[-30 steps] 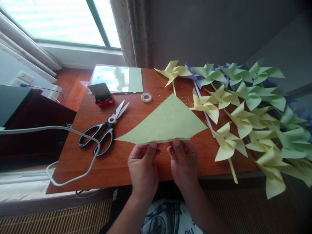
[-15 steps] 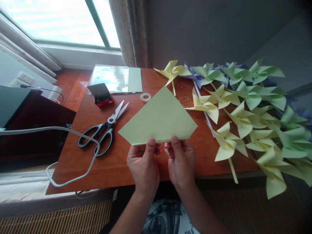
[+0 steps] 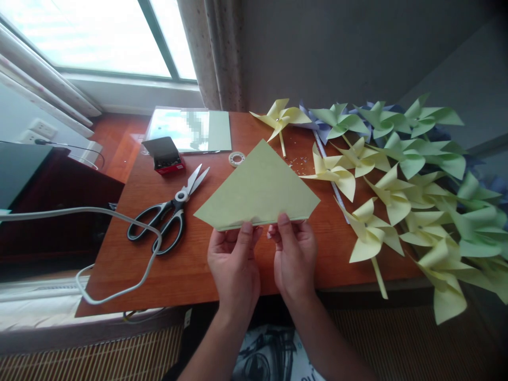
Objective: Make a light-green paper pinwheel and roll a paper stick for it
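A pale green paper folded into a triangle (image 3: 260, 190) is held above the wooden table (image 3: 190, 264), its long folded edge toward me. My left hand (image 3: 234, 264) pinches that edge left of its middle. My right hand (image 3: 294, 256) pinches it just to the right, thumb on top. Both hands sit close together near the table's front edge.
Black-handled scissors (image 3: 169, 211) lie left of the paper, beside a grey cable loop (image 3: 119, 248). A small dark box (image 3: 165, 153), a tape roll (image 3: 237, 158) and a shiny sheet (image 3: 190, 129) sit at the back. Several yellow, green and blue paper pinwheels (image 3: 400, 169) cover the right side.
The triangle has tilted up and drawn in, its point now rising toward the tape roll. Both hands shifted slightly away from me and stayed pinched on its edge.
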The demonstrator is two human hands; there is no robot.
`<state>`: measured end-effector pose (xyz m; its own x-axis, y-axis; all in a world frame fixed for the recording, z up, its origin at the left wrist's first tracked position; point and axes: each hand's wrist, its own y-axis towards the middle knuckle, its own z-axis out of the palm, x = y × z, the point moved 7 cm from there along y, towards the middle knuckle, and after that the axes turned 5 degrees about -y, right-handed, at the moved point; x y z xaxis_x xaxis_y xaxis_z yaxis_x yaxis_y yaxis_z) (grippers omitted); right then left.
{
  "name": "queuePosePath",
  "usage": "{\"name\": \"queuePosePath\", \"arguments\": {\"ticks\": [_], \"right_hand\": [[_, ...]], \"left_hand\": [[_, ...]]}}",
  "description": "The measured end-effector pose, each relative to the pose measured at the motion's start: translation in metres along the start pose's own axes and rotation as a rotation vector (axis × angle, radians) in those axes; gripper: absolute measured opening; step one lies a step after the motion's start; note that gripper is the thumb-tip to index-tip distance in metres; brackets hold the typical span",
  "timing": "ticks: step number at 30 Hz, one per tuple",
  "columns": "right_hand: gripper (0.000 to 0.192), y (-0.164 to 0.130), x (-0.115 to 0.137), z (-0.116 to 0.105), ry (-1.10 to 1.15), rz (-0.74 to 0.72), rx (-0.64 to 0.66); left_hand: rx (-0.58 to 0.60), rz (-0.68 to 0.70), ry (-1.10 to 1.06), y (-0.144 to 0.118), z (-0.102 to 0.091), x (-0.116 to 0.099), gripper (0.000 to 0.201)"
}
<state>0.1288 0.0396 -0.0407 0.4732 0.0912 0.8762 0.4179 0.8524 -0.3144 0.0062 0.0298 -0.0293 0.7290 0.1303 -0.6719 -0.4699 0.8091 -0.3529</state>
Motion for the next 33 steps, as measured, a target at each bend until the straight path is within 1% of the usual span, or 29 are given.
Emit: {"name": "queuePosePath", "arguments": {"ticks": [3,5,10,13,18,23,27,30,33], "right_hand": [[0.028,0.001,0.000,0.001,0.014,0.013,-0.008],[0.026,0.001,0.000,0.002,0.061,0.029,-0.002],[0.023,0.000,0.001,0.008,0.225,0.046,0.072],[0.023,-0.001,0.004,0.008,0.260,0.034,0.098],[0.022,-0.001,0.002,0.005,0.231,0.039,0.059],[0.029,-0.001,-0.002,0.003,0.168,0.063,-0.001],[0.032,-0.001,-0.003,0.002,0.132,0.066,-0.017],[0.033,0.001,-0.003,0.001,0.128,0.060,-0.025],[0.033,0.003,-0.001,-0.001,0.132,0.051,-0.040]], "left_hand": [[-0.003,-0.006,0.017,0.001,-0.001,0.001,0.031],[-0.012,-0.016,0.025,0.002,-0.002,0.002,0.031],[-0.052,-0.017,-0.006,0.006,-0.004,0.002,0.029],[-0.057,-0.016,-0.040,0.008,-0.005,0.002,0.028],[-0.066,0.000,-0.046,0.010,-0.006,0.003,0.029],[-0.091,0.041,-0.019,0.011,-0.007,0.001,0.034],[-0.108,0.052,-0.007,0.010,-0.007,0.000,0.037],[-0.088,0.036,-0.005,0.010,-0.007,0.002,0.035],[-0.040,0.032,-0.019,0.009,-0.007,0.002,0.030]]}}
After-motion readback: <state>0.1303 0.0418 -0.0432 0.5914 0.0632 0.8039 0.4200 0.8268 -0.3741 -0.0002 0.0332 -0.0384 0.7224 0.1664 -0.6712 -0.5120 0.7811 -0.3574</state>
